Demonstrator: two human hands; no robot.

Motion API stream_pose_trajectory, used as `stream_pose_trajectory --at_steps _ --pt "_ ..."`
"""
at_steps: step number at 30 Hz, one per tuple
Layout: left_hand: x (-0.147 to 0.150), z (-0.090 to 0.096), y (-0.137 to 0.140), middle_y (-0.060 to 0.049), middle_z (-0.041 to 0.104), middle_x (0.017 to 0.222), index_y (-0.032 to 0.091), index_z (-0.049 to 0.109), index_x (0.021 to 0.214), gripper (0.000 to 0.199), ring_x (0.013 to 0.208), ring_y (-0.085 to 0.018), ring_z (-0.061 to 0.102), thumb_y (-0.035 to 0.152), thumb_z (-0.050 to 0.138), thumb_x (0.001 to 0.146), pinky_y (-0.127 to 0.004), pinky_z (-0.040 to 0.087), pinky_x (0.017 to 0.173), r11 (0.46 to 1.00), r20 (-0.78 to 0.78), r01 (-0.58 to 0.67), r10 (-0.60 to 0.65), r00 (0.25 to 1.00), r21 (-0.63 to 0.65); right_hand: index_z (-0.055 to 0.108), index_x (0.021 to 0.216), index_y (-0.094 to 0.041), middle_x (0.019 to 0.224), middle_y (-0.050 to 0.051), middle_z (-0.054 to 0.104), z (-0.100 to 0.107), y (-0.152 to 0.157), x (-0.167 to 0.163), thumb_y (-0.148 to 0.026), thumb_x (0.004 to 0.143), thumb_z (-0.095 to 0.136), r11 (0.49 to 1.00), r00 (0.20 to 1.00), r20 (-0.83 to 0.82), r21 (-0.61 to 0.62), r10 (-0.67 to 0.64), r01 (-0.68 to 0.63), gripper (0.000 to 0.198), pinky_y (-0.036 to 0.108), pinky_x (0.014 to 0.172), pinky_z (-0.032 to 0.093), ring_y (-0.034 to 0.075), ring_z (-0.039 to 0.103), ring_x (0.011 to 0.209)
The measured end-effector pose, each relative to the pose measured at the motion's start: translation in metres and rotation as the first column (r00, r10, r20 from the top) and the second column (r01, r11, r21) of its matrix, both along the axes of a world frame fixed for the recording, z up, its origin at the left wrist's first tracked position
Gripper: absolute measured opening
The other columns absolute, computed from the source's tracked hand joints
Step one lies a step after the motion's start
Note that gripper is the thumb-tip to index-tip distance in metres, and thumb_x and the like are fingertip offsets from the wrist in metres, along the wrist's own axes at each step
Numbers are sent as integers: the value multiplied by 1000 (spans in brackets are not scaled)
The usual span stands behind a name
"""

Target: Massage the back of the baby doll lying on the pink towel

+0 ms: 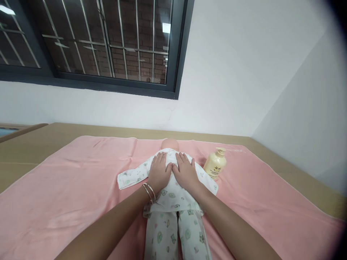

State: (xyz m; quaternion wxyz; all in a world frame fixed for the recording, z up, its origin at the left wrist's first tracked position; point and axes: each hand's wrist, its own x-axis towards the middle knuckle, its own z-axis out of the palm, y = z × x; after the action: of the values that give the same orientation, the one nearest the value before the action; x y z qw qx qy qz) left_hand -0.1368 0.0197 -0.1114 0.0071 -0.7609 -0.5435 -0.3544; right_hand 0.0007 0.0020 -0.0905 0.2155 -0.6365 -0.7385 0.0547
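A baby doll (170, 193) in a white top and trousers with a green print lies on a pink blanket (81, 187), its bald head at the far end. My left hand (159, 172) rests flat on the upper part of its top, fingers stretched out, two thin bangles on the wrist. Beside it, my right hand (185, 171) lies flat on the same garment, with the two thumbs almost touching. The doll's sleeves spread out to both sides. Just right of the doll stands a pale yellow pump bottle (216, 163), slightly tilted in view.
The blanket covers most of a tan tabletop (21, 159). A white wall (222, 72) rises behind the far edge and on the right. Above the left part is a dark-framed window (173, 94) with metal bars. A wooden edge (24, 131) shows at far left.
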Motion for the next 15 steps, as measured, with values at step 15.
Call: stream_pose_trajectory --at_steps 15 --pt "-6 4 15 -14 56 133 10 49 132 44 125 -27 48 24 36 93 -48 34 110 994 -83 108 -108 991 -6 44 139 -15 141 11 50 5 29 21 -37 100 31 984 986 7 64 166 -166 46 52 117 6 23 38 134"
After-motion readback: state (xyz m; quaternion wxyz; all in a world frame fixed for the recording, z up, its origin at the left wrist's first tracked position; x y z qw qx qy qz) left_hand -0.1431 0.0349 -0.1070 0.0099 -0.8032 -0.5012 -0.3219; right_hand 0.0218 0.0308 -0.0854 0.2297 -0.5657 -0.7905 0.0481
